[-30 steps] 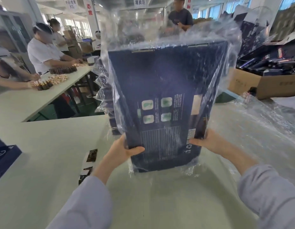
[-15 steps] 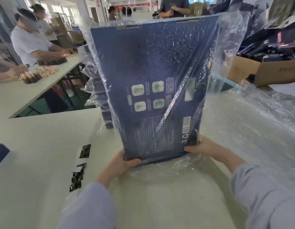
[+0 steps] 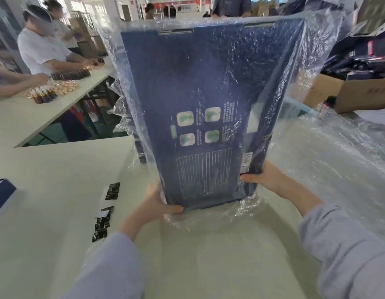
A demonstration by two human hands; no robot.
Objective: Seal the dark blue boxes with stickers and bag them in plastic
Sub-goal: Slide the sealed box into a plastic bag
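A pale bench [image 3: 47, 175] spreads out to the left of the left hand [image 3: 157, 203]. Far beyond that hand a second white bench [image 3: 64, 98] stands on dark legs, with green floor [image 3: 49, 137] showing between the two. Bright windows [image 3: 79, 6] line the far wall and let daylight in. Well beyond the right hand [image 3: 267, 178] sits a brown cardboard carton [image 3: 349, 93].

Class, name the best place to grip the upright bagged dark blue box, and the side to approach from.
Its two lower corners, one hand from each side, as the left hand and right hand do now. The dark blue box is tall, flat and upright; the plastic bag is loose, so rigid edges likely hold surest.
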